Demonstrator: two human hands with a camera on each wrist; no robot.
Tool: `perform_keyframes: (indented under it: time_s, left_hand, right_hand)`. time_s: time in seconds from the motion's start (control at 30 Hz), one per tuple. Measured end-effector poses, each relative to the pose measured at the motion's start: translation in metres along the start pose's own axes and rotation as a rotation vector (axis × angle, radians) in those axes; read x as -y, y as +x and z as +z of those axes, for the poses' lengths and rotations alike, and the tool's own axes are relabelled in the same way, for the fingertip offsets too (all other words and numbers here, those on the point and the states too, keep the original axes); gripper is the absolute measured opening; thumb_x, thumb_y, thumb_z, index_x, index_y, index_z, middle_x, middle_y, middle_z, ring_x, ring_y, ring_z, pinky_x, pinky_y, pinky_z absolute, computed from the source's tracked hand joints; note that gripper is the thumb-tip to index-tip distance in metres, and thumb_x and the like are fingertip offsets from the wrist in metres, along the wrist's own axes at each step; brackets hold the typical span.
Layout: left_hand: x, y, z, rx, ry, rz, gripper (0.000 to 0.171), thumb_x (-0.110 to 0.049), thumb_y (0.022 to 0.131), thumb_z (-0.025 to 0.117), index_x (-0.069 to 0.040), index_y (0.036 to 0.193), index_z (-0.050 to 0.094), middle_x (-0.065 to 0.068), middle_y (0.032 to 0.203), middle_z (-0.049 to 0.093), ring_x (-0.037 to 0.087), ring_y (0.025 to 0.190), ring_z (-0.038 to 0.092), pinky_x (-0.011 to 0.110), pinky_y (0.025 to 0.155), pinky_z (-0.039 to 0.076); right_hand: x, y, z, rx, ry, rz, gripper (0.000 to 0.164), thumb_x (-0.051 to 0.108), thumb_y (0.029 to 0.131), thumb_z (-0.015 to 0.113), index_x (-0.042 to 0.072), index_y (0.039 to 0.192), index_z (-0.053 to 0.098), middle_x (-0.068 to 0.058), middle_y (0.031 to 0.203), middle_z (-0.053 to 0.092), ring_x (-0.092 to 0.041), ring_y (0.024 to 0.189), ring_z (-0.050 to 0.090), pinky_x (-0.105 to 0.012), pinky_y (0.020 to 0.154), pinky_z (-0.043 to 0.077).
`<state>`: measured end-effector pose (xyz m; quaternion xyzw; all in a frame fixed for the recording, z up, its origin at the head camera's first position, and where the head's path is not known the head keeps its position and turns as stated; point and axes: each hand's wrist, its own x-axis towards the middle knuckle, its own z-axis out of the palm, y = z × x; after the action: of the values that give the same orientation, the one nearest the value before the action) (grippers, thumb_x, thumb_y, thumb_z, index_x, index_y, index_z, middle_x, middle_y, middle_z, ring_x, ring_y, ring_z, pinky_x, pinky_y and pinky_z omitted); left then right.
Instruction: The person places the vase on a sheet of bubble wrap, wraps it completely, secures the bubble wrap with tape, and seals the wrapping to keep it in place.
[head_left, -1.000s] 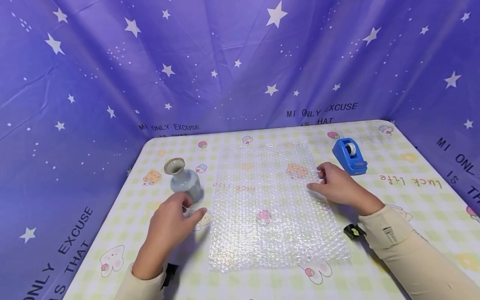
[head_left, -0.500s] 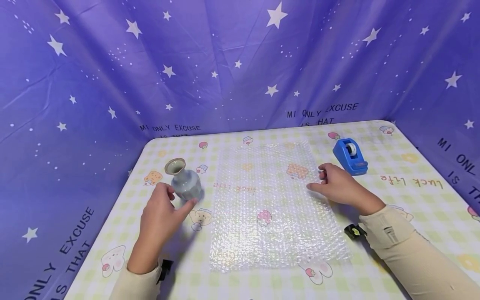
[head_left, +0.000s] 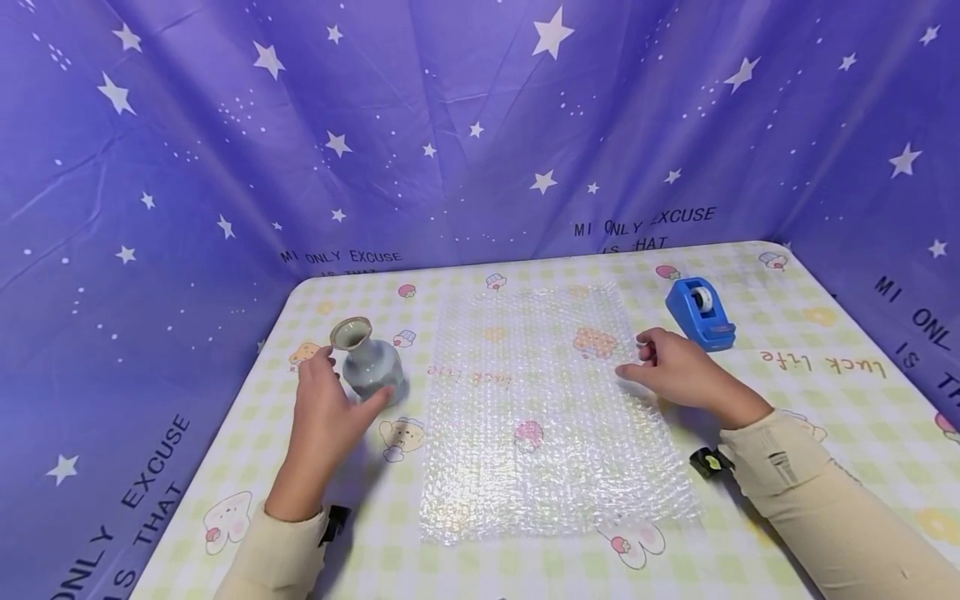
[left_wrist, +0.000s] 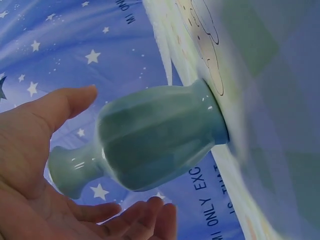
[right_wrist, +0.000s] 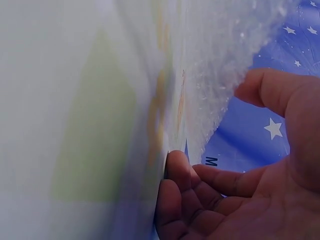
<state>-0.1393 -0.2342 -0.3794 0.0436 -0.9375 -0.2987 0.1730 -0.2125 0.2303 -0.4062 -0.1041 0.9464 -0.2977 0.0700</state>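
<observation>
A glazed blue-grey ceramic vase with a narrow neck and flared brown rim stands upright on the left of the table. My left hand is spread around its near side, thumb to the right and fingers to the left. In the left wrist view the vase shows between the thumb and the relaxed fingers, with gaps on both sides. A sheet of clear bubble wrap lies flat in the middle. My right hand rests at its right edge, fingers loosely bent, thumb tip over the edge; nothing is gripped.
A blue tape dispenser with a roll of tape stands behind the right hand, at the back right. The table has a green-checked cloth with cartoon prints. Purple star-printed curtains enclose its back and sides.
My left hand has moved forward and left, from in front of the vase to around its near side, with the fingers opening wider. The right hand, bubble wrap and vase stay in place.
</observation>
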Motion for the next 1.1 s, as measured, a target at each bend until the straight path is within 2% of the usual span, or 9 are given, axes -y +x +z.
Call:
perform_keyframes:
  time_s: [0.13,0.23,0.63,0.97,1.1]
  left_hand:
    - [0.0,0.005,0.002,0.063,-0.01,-0.047,0.105,-0.036,0.079,0.088,0.013,0.15,0.029,0.034,0.14,0.041,0.046,0.124,0.05,0.059,0.103,0.044]
    - [0.002,0.007,0.003,0.086,-0.022,-0.059,0.106,-0.037,0.079,0.087,0.012,0.152,0.028,0.034,0.145,0.039,0.048,0.128,0.05,0.062,0.105,0.043]
    - [0.004,0.015,0.008,0.119,-0.014,-0.051,0.09,-0.032,0.082,0.085,0.012,0.146,0.04,0.033,0.139,0.051,0.048,0.129,0.053,0.06,0.108,0.043]
    - [0.007,0.016,0.007,0.141,-0.015,-0.066,0.086,-0.034,0.083,0.084,0.009,0.144,0.042,0.03,0.14,0.057,0.047,0.129,0.057,0.058,0.107,0.045]
    - [0.01,0.018,0.008,0.146,-0.026,-0.051,0.085,-0.034,0.082,0.085,0.006,0.145,0.044,0.028,0.14,0.059,0.046,0.128,0.058,0.058,0.107,0.045]
  right_hand:
    - [0.0,0.0,0.0,0.001,-0.001,-0.006,0.075,0.043,0.094,0.071,-0.014,0.137,0.049,-0.014,0.113,0.062,-0.025,0.098,0.059,-0.044,0.089,0.049]
    - [-0.001,0.0,0.001,-0.004,-0.002,-0.011,0.075,0.043,0.094,0.071,-0.014,0.138,0.049,-0.015,0.113,0.062,-0.025,0.098,0.06,-0.043,0.089,0.049]
    - [0.0,0.0,0.001,-0.01,0.003,-0.004,0.077,0.043,0.093,0.072,-0.013,0.141,0.047,-0.014,0.11,0.062,-0.024,0.094,0.058,-0.04,0.084,0.048]
    - [0.001,-0.001,0.002,-0.01,0.013,-0.005,0.079,0.04,0.093,0.073,-0.013,0.143,0.044,-0.013,0.109,0.061,-0.023,0.093,0.057,-0.04,0.083,0.048]
    - [0.001,-0.001,0.002,-0.011,0.012,-0.007,0.08,0.04,0.093,0.074,-0.013,0.143,0.043,-0.013,0.107,0.06,-0.023,0.092,0.057,-0.039,0.082,0.047]
